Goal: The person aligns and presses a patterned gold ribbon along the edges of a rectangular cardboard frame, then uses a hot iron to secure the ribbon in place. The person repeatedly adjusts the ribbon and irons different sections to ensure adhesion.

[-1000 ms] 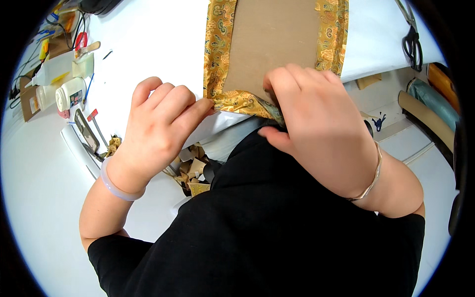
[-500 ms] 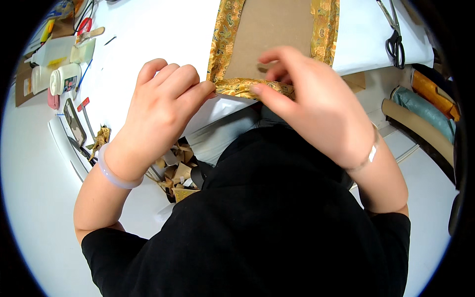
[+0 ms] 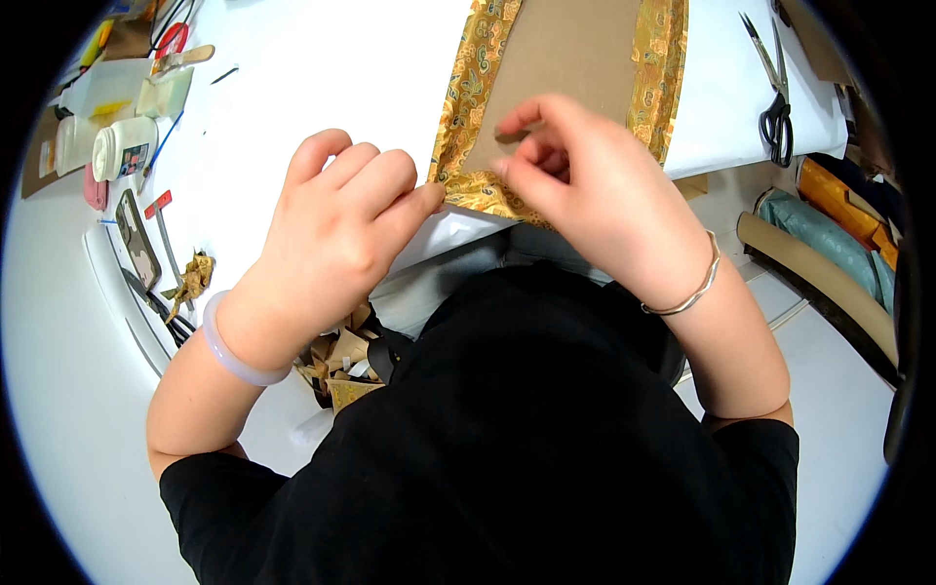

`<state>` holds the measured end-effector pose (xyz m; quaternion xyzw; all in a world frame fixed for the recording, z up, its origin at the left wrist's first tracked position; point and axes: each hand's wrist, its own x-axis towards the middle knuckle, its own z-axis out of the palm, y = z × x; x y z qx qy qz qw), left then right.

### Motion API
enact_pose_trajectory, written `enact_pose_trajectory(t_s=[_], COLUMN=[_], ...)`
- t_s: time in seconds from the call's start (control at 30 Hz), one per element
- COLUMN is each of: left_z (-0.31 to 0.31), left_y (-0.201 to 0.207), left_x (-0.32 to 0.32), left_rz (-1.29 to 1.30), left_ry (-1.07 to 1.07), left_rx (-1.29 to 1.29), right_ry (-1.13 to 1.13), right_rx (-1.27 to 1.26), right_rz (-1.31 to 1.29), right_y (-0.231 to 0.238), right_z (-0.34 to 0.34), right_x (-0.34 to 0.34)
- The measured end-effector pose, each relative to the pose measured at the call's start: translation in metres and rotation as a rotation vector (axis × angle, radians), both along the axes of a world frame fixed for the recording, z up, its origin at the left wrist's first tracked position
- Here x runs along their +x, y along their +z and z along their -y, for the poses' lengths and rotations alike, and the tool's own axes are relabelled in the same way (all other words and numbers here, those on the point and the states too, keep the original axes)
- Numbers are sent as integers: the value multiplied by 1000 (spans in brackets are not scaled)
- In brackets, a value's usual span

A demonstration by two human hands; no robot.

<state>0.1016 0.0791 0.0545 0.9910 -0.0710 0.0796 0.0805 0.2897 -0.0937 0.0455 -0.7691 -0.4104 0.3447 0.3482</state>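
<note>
A brown board (image 3: 570, 68) lies at the table's near edge, bordered by gold patterned brocade fabric (image 3: 661, 73) folded over its sides. Along the near side, the fabric strip (image 3: 485, 197) lies over the board's edge, its right part hidden under my right hand. My left hand (image 3: 341, 214) is closed, with thumb and forefinger pinching the brocade at the near left corner. Over the near part of the board hovers my right hand (image 3: 595, 185), thumb and fingers bent but apart, with nothing visible between them.
Black-handled scissors (image 3: 777, 122) lie at the right. On the left are a white jar (image 3: 125, 148), a phone (image 3: 138, 239), a flat wooden stick (image 3: 185, 58) and a crumpled gold scrap (image 3: 192, 283). Rolled materials (image 3: 819, 278) stand at right; scraps (image 3: 341, 366) fill a space below the table.
The near brocade strip, bunched up before, now lies flatter over the board. My right thumb has come off it toward the board's middle. Board and left hand have shifted slightly right and nearer.
</note>
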Motion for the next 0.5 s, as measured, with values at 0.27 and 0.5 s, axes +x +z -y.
enact_pose_trajectory(t_s=[0.27,0.5], left_z=[1,0], left_y=[-2,3], left_x=[-2,0], left_rz=[12,-9], left_ry=[32,31], left_rx=[-69,-51], right_ry=[-411,-600], right_rx=[238,317], right_rz=[-447,-842], right_y=[0,3], right_z=[-32,-48], right_x=[25,28])
